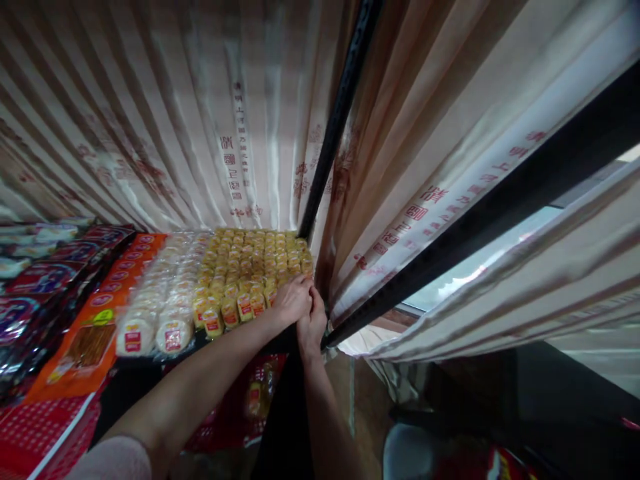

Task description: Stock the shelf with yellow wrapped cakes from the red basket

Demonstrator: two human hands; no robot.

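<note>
Rows of small yellow-wrapped packets [245, 267] fill the right end of a shelf display. At their front right corner, my left hand [294, 300] rests with its fingers curled over the last packets. Close against it on the right is my right hand [313, 317], its fingers bent and touching the left one. Whatever lies between or under the fingers is hidden. Left of the yellow packets stand round white wrapped cakes [173, 333] with red labels.
Orange snack bags [90, 340] and dark shiny bags [43, 277] lie further left. Printed curtains [250, 120] hang behind and to the right. A black post [340, 107] rises behind the corner, and a black bar [450, 220] slants to the right. Below is a red basket [43, 427].
</note>
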